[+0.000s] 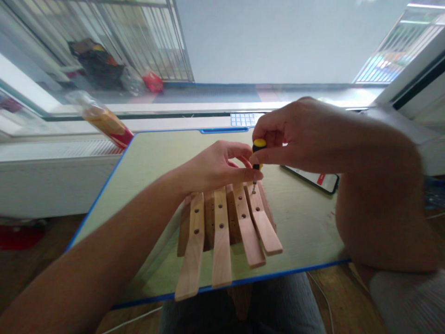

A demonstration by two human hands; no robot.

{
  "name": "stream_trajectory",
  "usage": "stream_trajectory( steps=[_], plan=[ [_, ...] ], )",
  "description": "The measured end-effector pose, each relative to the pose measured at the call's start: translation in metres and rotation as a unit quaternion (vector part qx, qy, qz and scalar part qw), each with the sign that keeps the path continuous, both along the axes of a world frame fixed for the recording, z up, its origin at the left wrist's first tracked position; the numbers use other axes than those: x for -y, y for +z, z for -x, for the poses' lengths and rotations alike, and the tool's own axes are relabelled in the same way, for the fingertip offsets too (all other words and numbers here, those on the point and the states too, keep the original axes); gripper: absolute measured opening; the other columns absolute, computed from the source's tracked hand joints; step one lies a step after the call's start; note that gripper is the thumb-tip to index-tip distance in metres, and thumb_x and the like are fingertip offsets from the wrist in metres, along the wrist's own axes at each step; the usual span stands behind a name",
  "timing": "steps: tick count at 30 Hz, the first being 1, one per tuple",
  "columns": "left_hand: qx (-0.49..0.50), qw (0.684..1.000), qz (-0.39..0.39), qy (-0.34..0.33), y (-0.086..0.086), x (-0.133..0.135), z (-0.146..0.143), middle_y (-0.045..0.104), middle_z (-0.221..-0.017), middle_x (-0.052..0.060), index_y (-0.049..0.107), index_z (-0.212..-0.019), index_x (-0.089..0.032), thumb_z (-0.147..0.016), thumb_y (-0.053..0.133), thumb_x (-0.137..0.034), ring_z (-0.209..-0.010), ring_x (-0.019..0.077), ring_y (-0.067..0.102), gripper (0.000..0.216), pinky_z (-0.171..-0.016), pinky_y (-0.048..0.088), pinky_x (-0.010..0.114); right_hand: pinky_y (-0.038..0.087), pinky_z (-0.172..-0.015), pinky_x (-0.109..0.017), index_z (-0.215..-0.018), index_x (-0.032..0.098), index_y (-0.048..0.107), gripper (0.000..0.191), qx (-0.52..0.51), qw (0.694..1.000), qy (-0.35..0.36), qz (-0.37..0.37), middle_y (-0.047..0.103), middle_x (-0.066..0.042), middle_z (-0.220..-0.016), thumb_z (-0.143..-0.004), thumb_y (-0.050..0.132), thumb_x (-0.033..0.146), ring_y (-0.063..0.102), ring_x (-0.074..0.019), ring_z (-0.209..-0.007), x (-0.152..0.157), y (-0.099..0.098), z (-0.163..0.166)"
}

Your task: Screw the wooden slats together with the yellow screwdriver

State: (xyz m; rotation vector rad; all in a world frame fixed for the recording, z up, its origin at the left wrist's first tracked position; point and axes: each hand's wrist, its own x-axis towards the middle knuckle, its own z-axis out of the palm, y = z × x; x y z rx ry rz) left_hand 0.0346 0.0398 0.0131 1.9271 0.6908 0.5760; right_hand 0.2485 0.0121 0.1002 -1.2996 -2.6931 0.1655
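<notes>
My right hand (pixel 288 134) is closed around the yellow and black handle of a screwdriver (pixel 259 144), which stands nearly upright. Its tip meets a screw (pixel 253 191) in the rightmost wooden strip (pixel 269 236). Lower on the tool, the thumb and fingers of my left hand (pixel 229 162) close about the screwdriver near its shaft. Several pale wooden strips with angled ends, among them the leftmost strip (pixel 191 264), lie side by side across a darker brown wooden base (pixel 183 241). Dark screws or holes dot each strip. My left hand partly hides their far ends.
A small light-green table (pixel 153 153) with a blue edge carries the work. Behind my right wrist lies a phone (pixel 321 181) with its screen lit. A bag of food (pixel 104 118) leans at the left, by the radiator (pixel 41 185) and window. White cables run along the floor.
</notes>
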Motion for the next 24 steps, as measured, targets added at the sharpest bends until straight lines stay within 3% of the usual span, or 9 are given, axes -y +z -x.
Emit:
stream_trajectory(
  steps=[10,24],
  plan=[
    [-0.004,1.000,-0.023,0.003,0.0000,-0.0018,0.0040,0.077,-0.090,0.004,0.079,-0.097,-0.016,-0.087,0.080,-0.045,-0.081,0.0170,0.069,0.031,-0.070,0.052,0.027,0.028,-0.049,-0.035,-0.067,0.026,0.058,0.033,-0.011,0.999,-0.046,0.002,0.049,0.005,-0.055,-0.089,0.071,0.048,0.036,-0.0126,-0.050,0.0043,0.0021,0.0070],
    [0.002,0.999,-0.039,-0.005,-0.0008,-0.0031,0.0058,0.078,-0.094,0.005,0.081,-0.102,-0.016,-0.085,0.083,-0.045,-0.085,0.0181,0.069,0.033,-0.072,0.053,0.027,0.025,-0.055,-0.035,-0.067,0.025,0.060,0.034,0.013,0.998,-0.062,-0.005,0.050,0.004,-0.056,-0.088,0.070,0.050,0.036,-0.0125,-0.053,0.0037,0.0008,0.0088]
  ],
)
